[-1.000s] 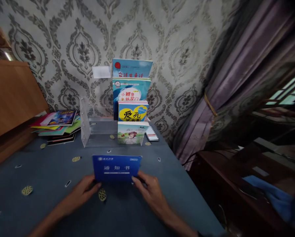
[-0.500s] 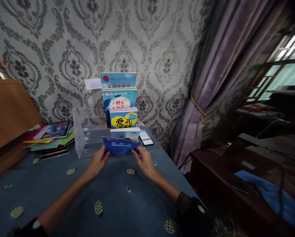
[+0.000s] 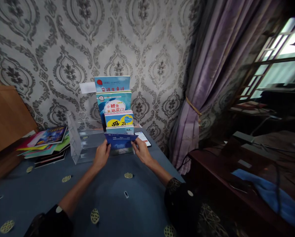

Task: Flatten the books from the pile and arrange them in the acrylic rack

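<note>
The blue booklet point(image 3: 120, 141) is now sitting farther from the person than half a second ago, with both arms stretching out more; a second ago it was being held low over the desk point(image 3: 142, 204), close to the body. The left hand point(image 3: 101, 154) is pinching the booklet's left edge and the right hand point(image 3: 141, 152) its right edge, so the hands are staying clamped on it, one at each end. The booklet is hanging slightly tilted at the front of the clear rack point(image 3: 74, 144), covering the lower part of the lowest book point(image 3: 120, 129); whether it is already touching the rack is hard to tell. The rack is holding four books in rising tiers on its right side: the lowest book, a yellow-covered book point(image 3: 119, 119), a light blue book point(image 3: 114, 102) and a top book point(image 3: 112, 84) standing against the wallpaper. A phone point(image 3: 143, 137) is lying just right of the rack, and a loose pile of books point(image 3: 46, 144) is lying to its left
</note>
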A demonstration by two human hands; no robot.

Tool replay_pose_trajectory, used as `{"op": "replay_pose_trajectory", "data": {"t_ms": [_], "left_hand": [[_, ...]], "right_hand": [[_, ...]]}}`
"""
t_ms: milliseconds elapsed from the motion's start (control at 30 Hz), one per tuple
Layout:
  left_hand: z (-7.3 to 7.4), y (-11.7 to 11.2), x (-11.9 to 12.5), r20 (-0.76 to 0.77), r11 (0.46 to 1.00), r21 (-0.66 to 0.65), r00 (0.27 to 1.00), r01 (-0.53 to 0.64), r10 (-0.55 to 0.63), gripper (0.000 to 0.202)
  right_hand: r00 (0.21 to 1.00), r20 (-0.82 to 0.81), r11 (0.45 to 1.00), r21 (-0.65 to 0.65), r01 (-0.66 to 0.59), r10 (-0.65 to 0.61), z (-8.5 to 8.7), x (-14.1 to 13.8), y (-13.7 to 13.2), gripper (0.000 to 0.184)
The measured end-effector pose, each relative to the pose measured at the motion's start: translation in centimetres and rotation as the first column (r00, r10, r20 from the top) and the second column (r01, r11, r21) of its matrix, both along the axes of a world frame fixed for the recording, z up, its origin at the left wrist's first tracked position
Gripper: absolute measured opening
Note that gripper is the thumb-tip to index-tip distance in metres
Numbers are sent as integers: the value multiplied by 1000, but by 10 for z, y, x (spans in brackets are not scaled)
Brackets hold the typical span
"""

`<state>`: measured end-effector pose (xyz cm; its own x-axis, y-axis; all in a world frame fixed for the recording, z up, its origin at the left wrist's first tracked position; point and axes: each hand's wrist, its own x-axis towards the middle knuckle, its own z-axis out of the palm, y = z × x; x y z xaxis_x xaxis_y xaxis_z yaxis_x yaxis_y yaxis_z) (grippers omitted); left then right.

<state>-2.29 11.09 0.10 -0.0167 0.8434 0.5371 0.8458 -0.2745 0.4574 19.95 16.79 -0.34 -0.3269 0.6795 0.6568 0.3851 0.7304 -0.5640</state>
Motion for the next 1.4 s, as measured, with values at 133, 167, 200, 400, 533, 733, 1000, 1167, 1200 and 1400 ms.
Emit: {"op": "replay_pose_trajectory", "data": {"t_ms": [133, 167, 200, 400, 533, 733, 1000, 1167, 1200, 1400], "left_hand": [[-6, -1, 2, -69, 993, -46, 992, -112, 109, 9], [-7, -2, 2, -83, 988, -58, 987, -142, 137, 8], [-7, -2, 4, -98, 983, -71, 982, -170, 163, 8], [-2, -5, 12, -187, 954, -155, 956, -256, 226, 15], [3, -6, 17, -221, 941, -207, 950, -266, 219, 18], [6, -2, 24, -250, 912, -272, 938, -307, 241, 22], [9, -2, 31, -299, 877, -310, 914, -366, 275, 23], [7, -2, 34, -336, 873, -296, 898, -388, 285, 27], [6, -2, 34, -345, 872, -292, 894, -392, 286, 28], [0, 0, 32, -387, 871, -266, 873, -413, 295, 33]], "right_hand": [[987, 53, 988, -6, 151, -151, -10, -1, 0, 15], [982, 46, 983, -18, 183, -182, -12, -1, 0, 15], [978, 35, 978, -35, 207, -206, -14, -1, -1, 17], [964, 31, 959, -96, 266, -264, -17, -4, -1, 31], [954, 72, 954, -60, 295, -290, -18, -6, 0, 33], [961, -17, 960, -59, 274, -275, -25, -12, 2, 30], [955, -33, 955, -50, 294, -295, -28, -15, 5, 28], [936, 44, 935, -42, 351, -349, -26, -17, 1, 28], [929, 63, 929, -42, 368, -365, -25, -17, 1, 29], [921, 86, 922, -49, 384, -379, -22, -18, 0, 29]]}}
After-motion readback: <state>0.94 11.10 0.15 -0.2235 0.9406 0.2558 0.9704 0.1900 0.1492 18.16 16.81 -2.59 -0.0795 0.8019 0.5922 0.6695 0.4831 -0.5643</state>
